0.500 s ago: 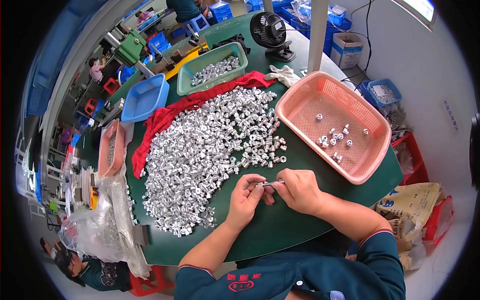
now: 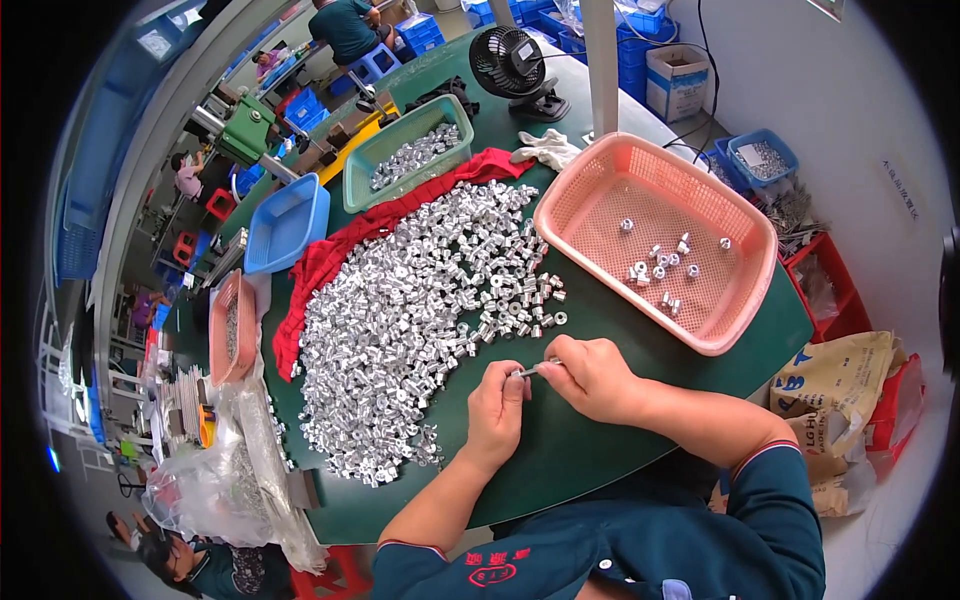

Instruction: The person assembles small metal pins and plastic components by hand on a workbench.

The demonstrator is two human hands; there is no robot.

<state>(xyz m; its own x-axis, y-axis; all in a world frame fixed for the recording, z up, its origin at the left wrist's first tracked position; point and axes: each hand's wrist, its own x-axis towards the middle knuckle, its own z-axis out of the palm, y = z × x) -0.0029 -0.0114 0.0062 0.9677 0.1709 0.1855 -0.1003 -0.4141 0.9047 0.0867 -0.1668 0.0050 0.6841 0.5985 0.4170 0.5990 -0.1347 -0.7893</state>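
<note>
Over the near part of the green table, my right hand [image 2: 592,380] grips a thin grey rod-like tool [image 2: 534,370]. The tool's tip points left to my left hand [image 2: 494,408]. Thumb and fingers of my left hand are closed in a pinch on a small metal part, mostly hidden by the fingers. Just beyond and left of my hands spreads a large heap of small silver metal parts [image 2: 390,330], short cylinders with holes. To the right, a pink mesh basket [image 2: 735,325] holds several such parts.
A red cloth [image 2: 340,245] edges the heap's far side. Beyond stand a green basket [image 2: 355,180] of parts, a blue basket [image 2: 290,225] and a black fan [image 2: 508,62]. White gloves [image 2: 548,150] lie by a post [image 2: 603,80]. Plastic bags [image 2: 215,470] lie at left; co-workers sit farther off.
The whole view has shifted and turned slightly. My left hand's fingers, spread a little before, are now drawn together near the tool's tip. The right hand keeps its grip.
</note>
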